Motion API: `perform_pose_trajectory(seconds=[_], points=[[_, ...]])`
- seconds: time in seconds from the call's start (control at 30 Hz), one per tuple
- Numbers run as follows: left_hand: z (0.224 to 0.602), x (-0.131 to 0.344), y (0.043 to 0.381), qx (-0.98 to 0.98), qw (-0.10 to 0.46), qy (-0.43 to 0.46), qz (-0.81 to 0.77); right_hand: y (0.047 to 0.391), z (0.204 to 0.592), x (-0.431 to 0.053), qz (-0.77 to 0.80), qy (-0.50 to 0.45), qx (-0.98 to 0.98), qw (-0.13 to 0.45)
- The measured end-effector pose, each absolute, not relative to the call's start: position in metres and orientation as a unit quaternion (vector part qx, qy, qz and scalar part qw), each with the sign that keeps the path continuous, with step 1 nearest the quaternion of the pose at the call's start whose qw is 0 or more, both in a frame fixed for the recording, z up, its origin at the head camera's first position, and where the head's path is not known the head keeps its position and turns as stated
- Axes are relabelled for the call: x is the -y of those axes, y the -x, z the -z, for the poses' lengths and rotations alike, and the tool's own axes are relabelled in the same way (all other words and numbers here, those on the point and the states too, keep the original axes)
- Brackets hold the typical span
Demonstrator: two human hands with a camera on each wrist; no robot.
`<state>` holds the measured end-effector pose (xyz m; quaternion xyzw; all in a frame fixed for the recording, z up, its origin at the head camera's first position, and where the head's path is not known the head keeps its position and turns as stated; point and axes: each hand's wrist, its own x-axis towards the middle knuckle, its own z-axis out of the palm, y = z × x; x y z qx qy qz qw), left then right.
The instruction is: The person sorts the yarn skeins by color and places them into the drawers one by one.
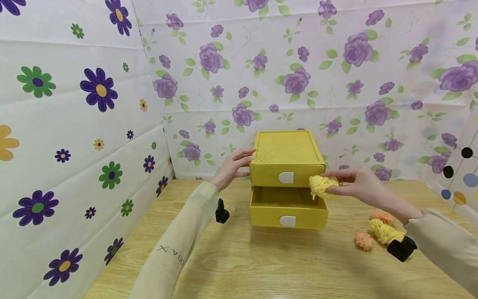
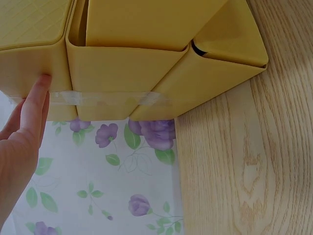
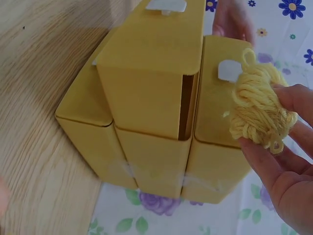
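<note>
A yellow cabinet of small drawers (image 1: 289, 145) stands on the table, its middle drawer (image 1: 288, 218) pulled out and the top one closed. My left hand (image 1: 233, 168) touches the cabinet's left side near the top with extended fingers; the left wrist view shows a fingertip (image 2: 45, 81) against the side wall. With thumb and fingers, my right hand (image 1: 360, 187) pinches a small bundle of yellow yarn (image 1: 322, 186) at the cabinet's right front, above the pulled-out drawer. In the right wrist view, the yarn (image 3: 261, 105) has loose loops and overlaps the top drawer's front.
On the table (image 1: 231, 257) to the right lie another yellow yarn bundle (image 1: 384, 231) and two orange ones, one in front (image 1: 364, 241) and one behind (image 1: 381, 216). Flower-patterned sheets (image 1: 231, 83) hang behind and beside the table. Clear tape (image 2: 112, 98) crosses the cabinet's side.
</note>
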<state>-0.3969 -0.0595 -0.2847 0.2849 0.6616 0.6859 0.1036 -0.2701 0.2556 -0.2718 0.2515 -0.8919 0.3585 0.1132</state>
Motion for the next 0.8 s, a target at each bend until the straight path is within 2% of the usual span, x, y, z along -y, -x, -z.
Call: perform_pose_trajectory(seconds=[0.17,0.8], points=[[0.285,0.059,0.398,-0.662,0.102,-0.283,-0.686,0.272,0.270,-0.243,-0.346,-0.259,0.893,0.126],[0.283,0.059,0.394,-0.662,0.102,-0.285,-0.685,0.283,0.263,-0.197,-0.362,-0.308,0.872,0.116]])
